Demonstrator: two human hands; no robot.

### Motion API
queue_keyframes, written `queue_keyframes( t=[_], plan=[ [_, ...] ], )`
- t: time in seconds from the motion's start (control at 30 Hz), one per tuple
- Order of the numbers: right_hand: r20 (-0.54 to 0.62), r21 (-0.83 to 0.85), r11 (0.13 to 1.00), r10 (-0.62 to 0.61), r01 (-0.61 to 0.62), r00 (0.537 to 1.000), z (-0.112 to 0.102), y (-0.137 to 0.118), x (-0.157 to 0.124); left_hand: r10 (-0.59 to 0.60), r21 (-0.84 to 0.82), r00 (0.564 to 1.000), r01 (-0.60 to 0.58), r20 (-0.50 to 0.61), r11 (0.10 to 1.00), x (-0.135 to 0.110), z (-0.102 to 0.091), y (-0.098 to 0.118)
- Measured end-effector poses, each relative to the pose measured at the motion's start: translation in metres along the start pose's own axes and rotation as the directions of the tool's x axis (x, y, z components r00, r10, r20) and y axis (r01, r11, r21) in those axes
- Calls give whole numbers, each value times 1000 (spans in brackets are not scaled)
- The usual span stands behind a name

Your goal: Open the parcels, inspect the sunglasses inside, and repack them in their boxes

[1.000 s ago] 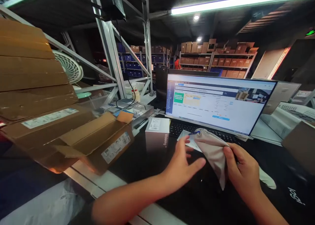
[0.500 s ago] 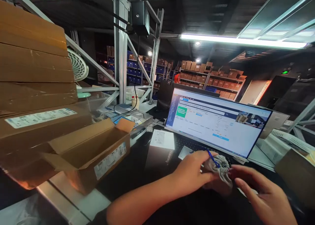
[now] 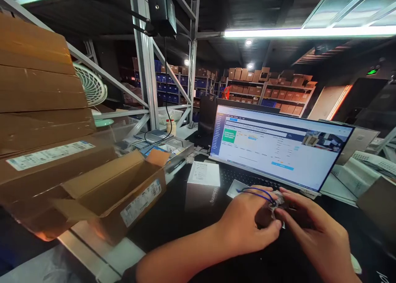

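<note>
Between both hands is a small grey drawstring pouch [image 3: 279,197], mostly covered by the fingers. Its blue cord loops out over the back of my left hand [image 3: 247,221], whose thumb and fingers are closed on the pouch's left side. From the right, my right hand [image 3: 318,229] pinches the gathered cloth with thumb and fingertips. A white box [image 3: 202,184] with a printed label stands on the black desktop, left of the hands. Just behind my left hand lies a small pale flat card or packet [image 3: 235,188].
A lit monitor [image 3: 278,147] stands behind the hands, with a keyboard [image 3: 238,175] at its foot. An open carton [image 3: 142,204] is at the left, beside stacked cartons [image 3: 37,89]. A metal rack post [image 3: 144,60] rises behind them. Another carton [image 3: 377,208] sits at the right.
My right hand has moved left onto the pouch, and its fingers have closed on the gathered top. The blue cord now trails left over my left hand. The view has shifted slightly.
</note>
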State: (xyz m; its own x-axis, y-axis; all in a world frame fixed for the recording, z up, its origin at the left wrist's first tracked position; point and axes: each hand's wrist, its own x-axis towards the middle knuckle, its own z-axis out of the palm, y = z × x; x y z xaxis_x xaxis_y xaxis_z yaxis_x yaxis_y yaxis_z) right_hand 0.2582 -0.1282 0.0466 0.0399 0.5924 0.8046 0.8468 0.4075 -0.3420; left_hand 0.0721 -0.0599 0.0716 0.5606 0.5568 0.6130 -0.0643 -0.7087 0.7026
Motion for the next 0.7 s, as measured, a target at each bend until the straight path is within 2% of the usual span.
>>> queue_keyframes(
  t=[0.1,0.2,0.33,0.53,0.7],
  plan=[
    [-36,5,1000,-22,22,999,4,-5,-1,-27,-11,999,27,-25,1000,0,2,-1],
    [53,17,994,-109,108,993,1,-10,5,-94,-47,993,91,-70,995,2,1,-7],
    [160,90,987,-144,131,977,-7,-12,12,-221,-202,971,201,-86,959,6,0,-16],
    [8,53,976,-212,211,977,-1,-7,7,-273,-235,962,266,2,935,8,-1,-10],
    [12,-41,930,-365,365,931,2,-9,5,-276,-124,960,268,-46,955,5,-1,-11]
  ],
)
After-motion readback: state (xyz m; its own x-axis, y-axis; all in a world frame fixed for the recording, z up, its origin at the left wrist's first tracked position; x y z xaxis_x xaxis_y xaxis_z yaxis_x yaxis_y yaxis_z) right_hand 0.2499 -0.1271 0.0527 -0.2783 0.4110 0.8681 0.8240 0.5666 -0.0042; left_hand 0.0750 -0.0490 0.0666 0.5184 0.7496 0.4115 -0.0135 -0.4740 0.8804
